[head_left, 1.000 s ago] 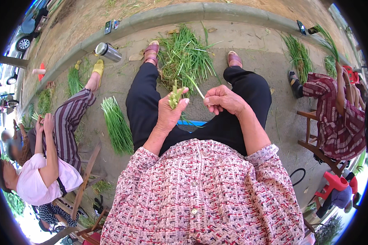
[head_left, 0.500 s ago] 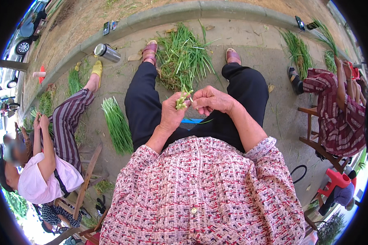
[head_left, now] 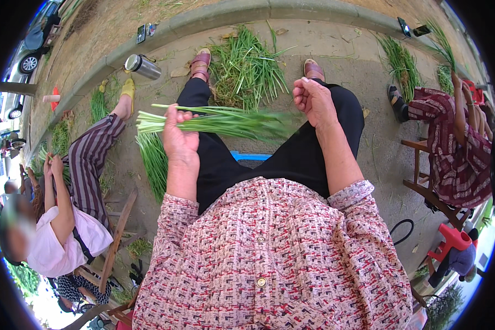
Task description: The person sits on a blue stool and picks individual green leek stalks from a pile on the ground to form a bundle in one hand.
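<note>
My left hand (head_left: 180, 135) is closed around a bunch of long green chives (head_left: 231, 122), held sideways above my lap. Their pale cut ends stick out on the left; the leaf tips point right and are blurred. My right hand (head_left: 316, 103) is raised over my right knee, fingers loosely bent and apart from the thumb, with nothing visible in it. Between my feet lies a loose heap of chives (head_left: 247, 69) with brownish, withered bits. A neater bundle of chives (head_left: 151, 165) rests on the ground beside my left leg.
A steel flask (head_left: 143, 67) lies near the concrete curb (head_left: 214, 25), where phones (head_left: 142, 33) rest. A person in striped trousers (head_left: 91, 159) sits at left; another in a maroon patterned outfit (head_left: 451, 154) sits at right, near more chives (head_left: 400, 69). A red stool (head_left: 450, 242) stands behind right.
My hands have moved apart, the left going left and the right going up and right. The bunch in my left hand has swung from end-on to lying sideways.
</note>
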A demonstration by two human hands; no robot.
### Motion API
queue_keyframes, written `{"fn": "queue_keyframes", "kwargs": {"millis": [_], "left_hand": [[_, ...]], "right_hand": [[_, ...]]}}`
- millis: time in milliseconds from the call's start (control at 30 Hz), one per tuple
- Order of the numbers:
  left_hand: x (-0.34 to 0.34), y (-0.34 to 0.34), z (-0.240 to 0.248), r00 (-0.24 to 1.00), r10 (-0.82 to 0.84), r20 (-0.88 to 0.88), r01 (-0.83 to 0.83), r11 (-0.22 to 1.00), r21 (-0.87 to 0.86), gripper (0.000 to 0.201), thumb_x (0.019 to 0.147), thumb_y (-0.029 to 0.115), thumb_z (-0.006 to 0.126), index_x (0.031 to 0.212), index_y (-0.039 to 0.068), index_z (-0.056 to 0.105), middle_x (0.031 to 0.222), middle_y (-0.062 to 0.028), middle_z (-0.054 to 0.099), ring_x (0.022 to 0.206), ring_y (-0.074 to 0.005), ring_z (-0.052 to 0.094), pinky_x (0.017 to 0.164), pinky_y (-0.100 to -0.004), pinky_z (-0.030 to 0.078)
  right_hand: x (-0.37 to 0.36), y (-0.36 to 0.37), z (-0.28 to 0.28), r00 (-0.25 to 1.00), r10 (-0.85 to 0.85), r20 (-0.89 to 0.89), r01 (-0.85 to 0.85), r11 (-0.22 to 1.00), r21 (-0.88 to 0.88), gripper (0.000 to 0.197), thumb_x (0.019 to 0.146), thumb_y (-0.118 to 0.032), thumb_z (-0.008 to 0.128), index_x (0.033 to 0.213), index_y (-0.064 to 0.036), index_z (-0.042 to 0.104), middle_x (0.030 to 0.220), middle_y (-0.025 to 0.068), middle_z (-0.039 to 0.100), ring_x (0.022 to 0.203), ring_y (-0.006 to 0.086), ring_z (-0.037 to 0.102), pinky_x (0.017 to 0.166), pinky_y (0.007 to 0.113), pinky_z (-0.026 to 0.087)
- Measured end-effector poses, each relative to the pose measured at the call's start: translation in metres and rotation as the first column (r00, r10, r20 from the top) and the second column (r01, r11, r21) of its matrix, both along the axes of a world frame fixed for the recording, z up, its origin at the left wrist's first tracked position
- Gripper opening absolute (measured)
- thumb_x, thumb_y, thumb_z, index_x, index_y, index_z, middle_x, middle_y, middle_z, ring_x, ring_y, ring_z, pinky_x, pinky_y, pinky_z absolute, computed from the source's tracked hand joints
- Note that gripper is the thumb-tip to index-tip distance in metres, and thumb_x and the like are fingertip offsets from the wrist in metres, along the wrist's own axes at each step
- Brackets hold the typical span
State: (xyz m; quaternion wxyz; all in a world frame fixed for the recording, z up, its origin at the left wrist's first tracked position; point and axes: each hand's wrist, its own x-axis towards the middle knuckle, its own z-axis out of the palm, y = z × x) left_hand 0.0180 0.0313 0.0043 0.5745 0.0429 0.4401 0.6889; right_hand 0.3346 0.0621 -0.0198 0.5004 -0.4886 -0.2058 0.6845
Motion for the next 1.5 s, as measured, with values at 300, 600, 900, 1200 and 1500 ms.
{"fn": "queue_keyframes", "kwargs": {"millis": [300,600,900,1200,1500], "left_hand": [[-0.051,-0.003,0.004,0.979,0.070,0.189,-0.082,0.995,0.053,0.015,0.089,0.025,0.060,0.085,0.011,0.055,0.060,0.0041,0.041,0.063,-0.0139,0.049,0.081,-0.0419,0.044],[-0.064,-0.010,0.011,0.946,0.064,0.319,-0.099,0.991,0.094,0.019,0.089,0.027,0.059,0.081,0.011,0.054,0.060,0.0038,0.041,0.064,-0.0143,0.049,0.081,-0.0415,0.044],[-0.080,-0.013,0.006,0.919,0.077,0.387,-0.129,0.985,0.111,0.020,0.092,0.026,0.055,0.083,0.009,0.054,0.058,0.0015,0.041,0.062,-0.0160,0.048,0.077,-0.0407,0.045],[-0.076,-0.015,0.010,0.907,0.108,0.407,-0.151,0.986,0.073,0.020,0.091,0.025,0.056,0.083,0.008,0.055,0.058,0.0012,0.041,0.062,-0.0164,0.048,0.073,-0.0397,0.046],[-0.071,-0.018,0.008,0.921,0.088,0.380,-0.137,0.985,0.105,0.015,0.089,0.022,0.061,0.085,0.008,0.056,0.059,0.0017,0.042,0.063,-0.0154,0.049,0.073,-0.0392,0.048]], "right_hand": [[0.004,0.003,-0.007,0.997,-0.069,-0.046,0.068,0.998,-0.017,0.019,0.092,-0.021,0.053,0.089,-0.0040,0.062,0.071,0.0030,0.063,0.056,0.0109,0.058,0.048,0.022,0.042],[0.006,0.002,-0.007,0.996,-0.088,-0.026,0.088,0.996,-0.008,0.016,0.091,-0.018,0.054,0.088,-0.0043,0.062,0.070,0.0029,0.064,0.054,0.0109,0.058,0.046,0.022,0.042],[0.006,0.001,-0.008,0.997,-0.082,-0.002,0.082,0.997,-0.002,0.013,0.090,-0.017,0.058,0.087,-0.0062,0.063,0.070,0.0017,0.064,0.054,0.0097,0.058,0.046,0.021,0.042],[0.003,0.001,-0.009,0.981,-0.007,0.195,0.011,1.000,-0.020,0.014,0.089,-0.019,0.059,0.085,-0.0072,0.063,0.071,0.0002,0.063,0.055,0.0078,0.057,0.046,0.020,0.039],[-0.005,-0.002,0.001,0.939,0.160,0.303,-0.189,0.980,0.067,0.026,0.089,-0.029,0.062,0.093,-0.0042,0.069,0.076,0.0010,0.064,0.059,0.0070,0.055,0.050,0.021,0.038]]}}
